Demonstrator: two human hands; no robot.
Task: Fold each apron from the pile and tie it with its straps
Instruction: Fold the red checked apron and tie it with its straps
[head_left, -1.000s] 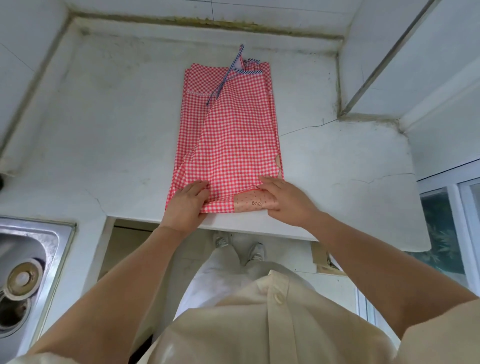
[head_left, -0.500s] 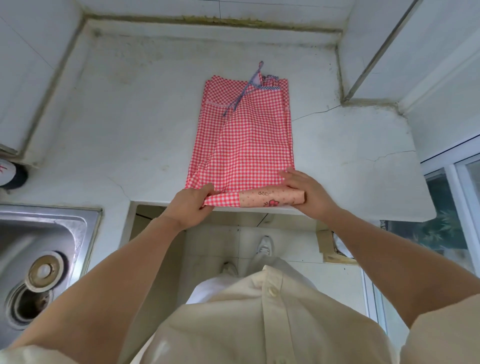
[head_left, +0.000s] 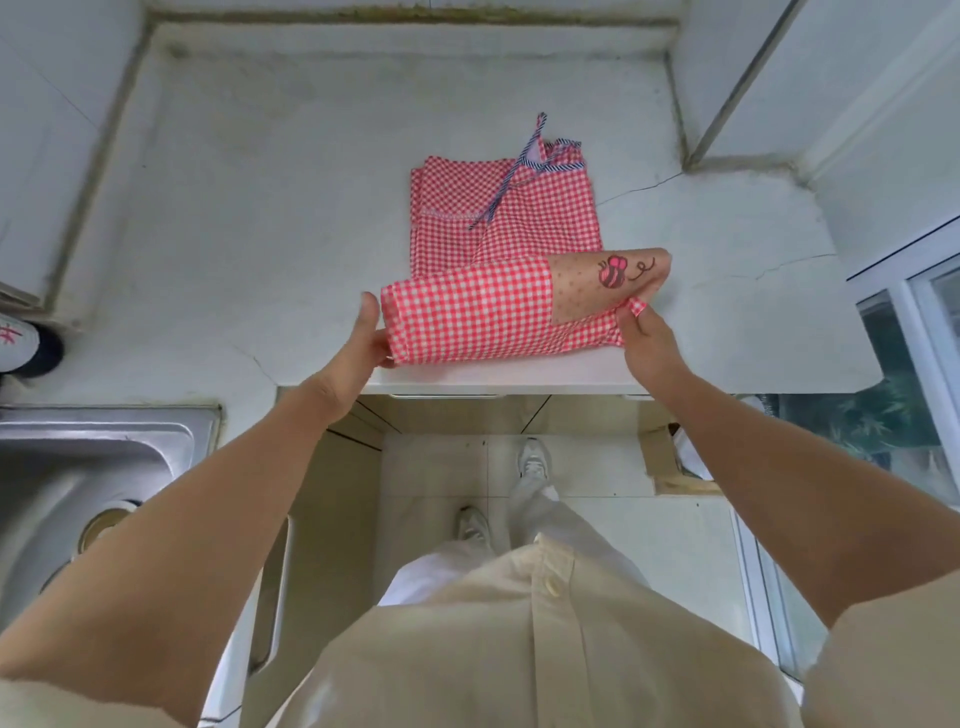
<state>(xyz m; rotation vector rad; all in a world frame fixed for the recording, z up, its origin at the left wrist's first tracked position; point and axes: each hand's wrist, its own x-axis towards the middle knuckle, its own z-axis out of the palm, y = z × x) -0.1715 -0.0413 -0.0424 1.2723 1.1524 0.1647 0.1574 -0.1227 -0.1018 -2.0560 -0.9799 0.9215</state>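
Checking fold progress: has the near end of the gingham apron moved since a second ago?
Yes. The left hand and right hand have rolled the near end of the gingham apron up and away from the front edge of the counter.

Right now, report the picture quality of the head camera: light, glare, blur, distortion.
Head view: soft, even daylight, with no hard shadows on the counter. Head view: only a dull sheen on the steel sink, no strong glare. Head view: the apron is sharp, with its checks and bee print clear. Head view: the wide-angle lens bows the counter edges and stretches the forearms near the bottom.
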